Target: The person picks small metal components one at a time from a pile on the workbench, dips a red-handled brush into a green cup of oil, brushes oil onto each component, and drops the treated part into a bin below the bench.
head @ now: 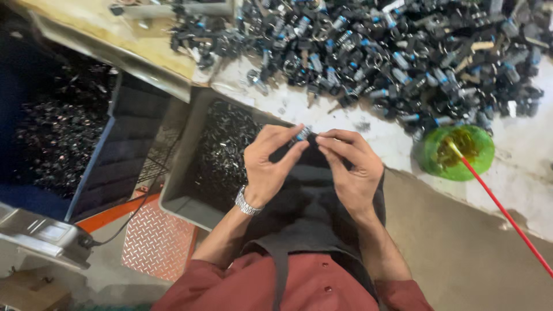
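My left hand (268,163) and my right hand (349,167) meet in front of my chest, fingertips pinched together on one small black part with a blue and silver end (303,136). A metal watch sits on my left wrist. The hands hover over the near edge of the white worktable (322,109), above a grey bin. A big heap of the same small black, blue and silver parts (403,52) covers the table beyond my hands.
A grey bin of small dark parts (222,155) stands under the table's edge, left of my hands. A blue crate with more dark parts (63,132) lies further left. A green round tub with a red-handled brush (455,152) sits on the table at right.
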Demonstrator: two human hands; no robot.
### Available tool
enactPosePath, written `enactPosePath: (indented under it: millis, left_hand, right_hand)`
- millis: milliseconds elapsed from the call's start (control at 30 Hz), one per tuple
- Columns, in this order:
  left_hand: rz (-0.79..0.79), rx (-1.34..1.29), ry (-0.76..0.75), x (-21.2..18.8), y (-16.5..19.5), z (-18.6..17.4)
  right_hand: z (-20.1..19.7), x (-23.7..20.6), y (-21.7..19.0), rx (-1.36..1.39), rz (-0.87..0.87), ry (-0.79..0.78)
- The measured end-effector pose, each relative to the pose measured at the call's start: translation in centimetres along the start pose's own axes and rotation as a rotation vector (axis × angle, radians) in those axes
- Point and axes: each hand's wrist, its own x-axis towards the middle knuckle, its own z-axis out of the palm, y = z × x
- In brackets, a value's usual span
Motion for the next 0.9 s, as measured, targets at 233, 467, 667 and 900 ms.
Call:
enactPosePath:
  millis: [233, 467, 667, 900]
  left_hand:
    - [0.123, -0.098, -0.165, -1.2, 1.0, 3.6]
    - [0.318, -0.005, -0.222, -0.9, 1.3, 3.8]
    - [0.413, 0.082, -0.191, -1.0, 1.4, 4.1]
    - [0.537, 0.065, -0.229, -0.5, 1.5, 4.0]
  right_hand:
    - [-2.9, -2.6, 0.7, 0.223, 0.115, 0.173]
    - [-3.9, -3.0, 0.0, -0.022, 0.03, 0.227]
    - [-4.3, -3.1, -0.3, -0.173, -0.082, 0.221]
    - [-4.6, -5.6, 1.9, 0.155, 0.148, 0.27]
